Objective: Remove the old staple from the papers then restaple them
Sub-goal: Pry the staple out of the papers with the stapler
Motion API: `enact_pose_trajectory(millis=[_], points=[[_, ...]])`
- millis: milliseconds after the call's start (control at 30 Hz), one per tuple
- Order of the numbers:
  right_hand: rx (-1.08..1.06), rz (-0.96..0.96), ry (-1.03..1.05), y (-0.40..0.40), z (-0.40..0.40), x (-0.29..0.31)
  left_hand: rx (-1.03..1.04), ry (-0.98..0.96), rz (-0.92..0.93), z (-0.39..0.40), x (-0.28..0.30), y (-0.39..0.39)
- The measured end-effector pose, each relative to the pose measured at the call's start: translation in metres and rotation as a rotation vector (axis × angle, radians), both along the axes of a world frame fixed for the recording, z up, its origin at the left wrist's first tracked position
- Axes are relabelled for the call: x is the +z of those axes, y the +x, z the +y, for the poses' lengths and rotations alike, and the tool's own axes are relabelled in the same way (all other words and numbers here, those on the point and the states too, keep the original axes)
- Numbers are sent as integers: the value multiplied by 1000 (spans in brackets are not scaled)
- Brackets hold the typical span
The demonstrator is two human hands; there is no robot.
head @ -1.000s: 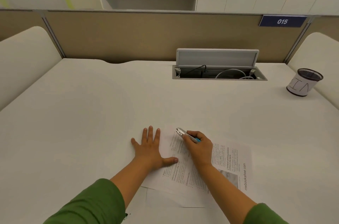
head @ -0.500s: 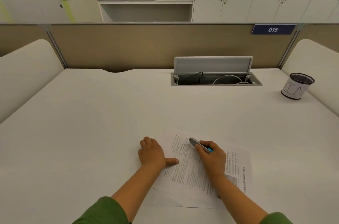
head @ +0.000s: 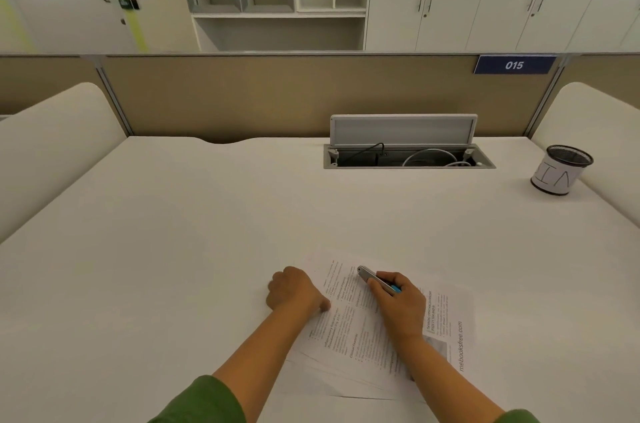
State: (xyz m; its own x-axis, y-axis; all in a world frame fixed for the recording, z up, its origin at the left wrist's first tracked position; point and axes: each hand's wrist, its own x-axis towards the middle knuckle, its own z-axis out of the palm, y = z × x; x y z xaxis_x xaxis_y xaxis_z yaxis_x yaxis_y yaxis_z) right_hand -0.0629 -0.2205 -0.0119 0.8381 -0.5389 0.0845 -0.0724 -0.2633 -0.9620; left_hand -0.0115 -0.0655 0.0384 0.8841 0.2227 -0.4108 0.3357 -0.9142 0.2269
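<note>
A stack of printed papers [head: 349, 329] lies on the white desk [head: 207, 232] near its front edge, the sheets fanned slightly apart. My left hand [head: 294, 289] is curled into a fist at the papers' left edge, its thumb resting on the top sheet. My right hand [head: 398, 303] rests on the papers and grips a small silver tool with a blue part [head: 375, 278], its metal tip pointing up-left over the top of the page. I cannot make out any staple.
An open cable hatch [head: 408, 159] with wires sits at the desk's back centre. A black mesh cup wrapped in white paper [head: 559, 169] stands at the back right. A beige partition [head: 277, 93] closes the far side.
My left hand went from flat with fingers spread to a closed fist beside the papers. The right hand with the tool stayed over the page. The camera tilted up.
</note>
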Motion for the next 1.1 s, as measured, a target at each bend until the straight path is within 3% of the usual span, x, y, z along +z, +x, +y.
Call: enact_pose_trajectory(millis=[100,400,633,900,1000,1100], points=[[-3,0,-2,-1,0,1,16,77,-19,-1,2,-3],[-29,19,-14,1,1,2,34,-1,-20,-6,5,6],[-37,30,-2,0,1,6,65,-225,16,-1,13,16],[-54,44,42,-1,2,9,270,-811,165,16,18,14],[-69,30,107,-2,2,10,333,-864,139,21,15,15],[-88,35,201,0,0,13,268,-833,73,19,16,18]])
